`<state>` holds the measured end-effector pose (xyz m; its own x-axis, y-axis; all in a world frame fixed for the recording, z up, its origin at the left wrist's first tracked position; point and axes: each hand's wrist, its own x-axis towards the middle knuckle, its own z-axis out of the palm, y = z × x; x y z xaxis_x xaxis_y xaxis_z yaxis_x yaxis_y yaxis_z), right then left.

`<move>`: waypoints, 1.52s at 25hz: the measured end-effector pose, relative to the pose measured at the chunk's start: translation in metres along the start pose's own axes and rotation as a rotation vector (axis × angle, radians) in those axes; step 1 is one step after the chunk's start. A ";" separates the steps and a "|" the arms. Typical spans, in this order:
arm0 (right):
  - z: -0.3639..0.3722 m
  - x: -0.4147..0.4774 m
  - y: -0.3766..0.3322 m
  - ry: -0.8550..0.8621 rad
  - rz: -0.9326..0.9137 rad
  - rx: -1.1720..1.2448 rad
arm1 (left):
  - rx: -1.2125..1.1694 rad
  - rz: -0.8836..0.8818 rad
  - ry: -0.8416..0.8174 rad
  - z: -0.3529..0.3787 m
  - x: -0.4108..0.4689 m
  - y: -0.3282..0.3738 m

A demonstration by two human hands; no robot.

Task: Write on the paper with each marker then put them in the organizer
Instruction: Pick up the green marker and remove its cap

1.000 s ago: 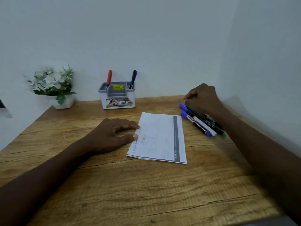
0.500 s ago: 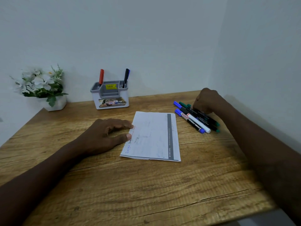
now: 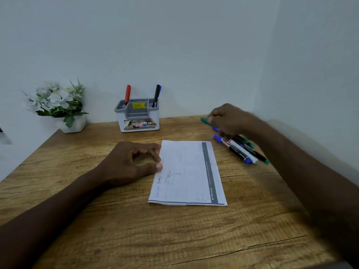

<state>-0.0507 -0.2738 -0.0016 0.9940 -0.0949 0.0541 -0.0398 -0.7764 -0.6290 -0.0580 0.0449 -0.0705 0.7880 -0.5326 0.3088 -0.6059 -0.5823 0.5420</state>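
A white folded paper [image 3: 186,173] with faint writing lies mid-table. My left hand [image 3: 134,164] rests on the wood with its fingertips pressing the paper's left edge. My right hand [image 3: 231,119] hovers, blurred, above a cluster of markers [image 3: 240,150] and grips a green marker [image 3: 205,121] whose cap sticks out to the left. The grey-and-white organizer [image 3: 138,118] stands at the back against the wall. It holds a red marker [image 3: 127,95] on its left side and a blue-capped black marker [image 3: 157,95] on its right.
A white pot of artificial flowers [image 3: 58,105] stands at the back left corner. Walls close the wooden table [image 3: 174,235] at the back and on the right.
My right hand has closed on a green marker in the cluster and lifted it up and to the left. My left hand stays on the paper's edge.
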 end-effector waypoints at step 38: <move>0.061 0.001 -0.020 -0.404 -0.220 0.701 | -0.166 -0.220 0.059 -0.007 0.002 0.012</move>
<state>-0.0432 -0.2203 -0.0360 0.9370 0.3477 0.0334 0.0986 -0.1717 -0.9802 -0.0625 0.0412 -0.0579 0.9065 -0.3653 0.2118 -0.3974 -0.5685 0.7203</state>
